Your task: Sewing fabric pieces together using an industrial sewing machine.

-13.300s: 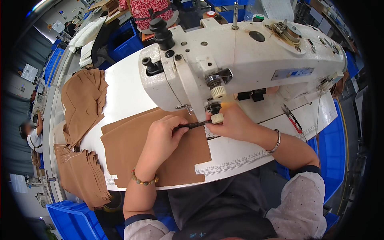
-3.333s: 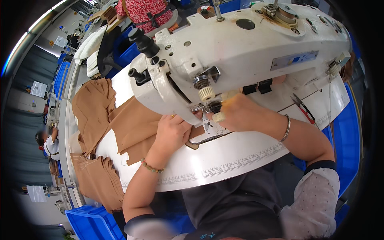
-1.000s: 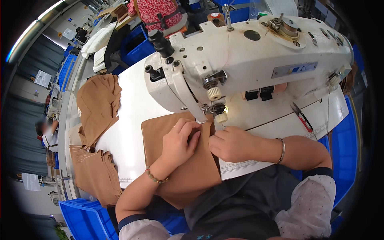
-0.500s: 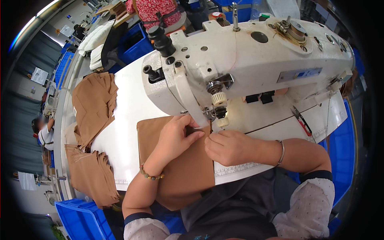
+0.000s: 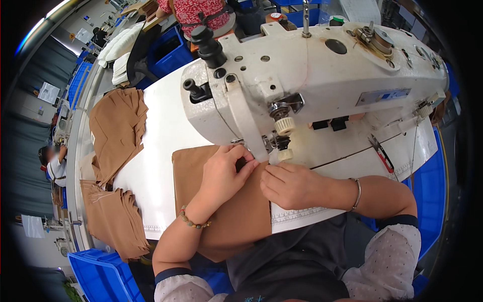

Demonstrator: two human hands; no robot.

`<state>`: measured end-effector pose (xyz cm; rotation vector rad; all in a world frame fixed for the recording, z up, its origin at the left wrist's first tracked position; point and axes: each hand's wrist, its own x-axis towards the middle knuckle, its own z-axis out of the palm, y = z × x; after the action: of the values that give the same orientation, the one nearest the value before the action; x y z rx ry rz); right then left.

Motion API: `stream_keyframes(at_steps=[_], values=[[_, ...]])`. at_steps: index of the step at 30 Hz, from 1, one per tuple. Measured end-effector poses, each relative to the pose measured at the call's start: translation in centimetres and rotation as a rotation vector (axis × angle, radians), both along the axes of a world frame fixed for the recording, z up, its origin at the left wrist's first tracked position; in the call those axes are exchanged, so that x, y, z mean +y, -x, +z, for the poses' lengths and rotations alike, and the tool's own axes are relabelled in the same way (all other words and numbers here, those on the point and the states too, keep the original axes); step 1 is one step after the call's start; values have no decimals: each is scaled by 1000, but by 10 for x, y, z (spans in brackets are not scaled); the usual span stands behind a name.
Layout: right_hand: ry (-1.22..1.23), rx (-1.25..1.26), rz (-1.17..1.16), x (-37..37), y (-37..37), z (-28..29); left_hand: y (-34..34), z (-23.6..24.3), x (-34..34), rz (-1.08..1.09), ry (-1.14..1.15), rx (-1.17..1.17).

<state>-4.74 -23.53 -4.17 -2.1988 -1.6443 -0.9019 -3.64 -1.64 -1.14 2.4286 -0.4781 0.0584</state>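
A brown fabric piece (image 5: 236,216) lies under the head of the white sewing machine (image 5: 322,75) and hangs over the table's front edge. My left hand (image 5: 226,173) rests on it, thumb and fingertips pinched together at the fabric's edge beside the needle area. My right hand (image 5: 292,186) is closed at the fabric's right edge, its fingers curled and their tips close to my left thumb. The machine's lower front parts and my fingers hide the needle and the exact spot being gripped.
Two stacks of brown fabric pieces, an upper stack (image 5: 115,131) and a lower stack (image 5: 115,219), lie at the left. Red-handled thread snips (image 5: 382,155) lie right of the machine. A blue bin (image 5: 103,274) stands at lower left. Other people sit farther off.
My left thumb has moved up and right, toward the fabric's edge by the needle area. A small white bit seen by the left fingers before is now hidden. The view has shifted slightly.
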Motion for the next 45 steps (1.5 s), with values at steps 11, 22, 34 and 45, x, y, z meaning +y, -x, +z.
stream_keyframes(at_steps=[11, 22, 34, 45], values=[[135, 113, -22, -4, 4, 2, 0, -1, -3, 41, -36, -17], [76, 109, 72, -3, -5, 6, 12, -1, -4, -111, -215, -273], [0, -110, -11, -2, -14, 9, 35, -6, 0, -163, -415, -453], [3, -37, 8, -4, -14, 1, 29, -1, -4, -152, -443, -414]])
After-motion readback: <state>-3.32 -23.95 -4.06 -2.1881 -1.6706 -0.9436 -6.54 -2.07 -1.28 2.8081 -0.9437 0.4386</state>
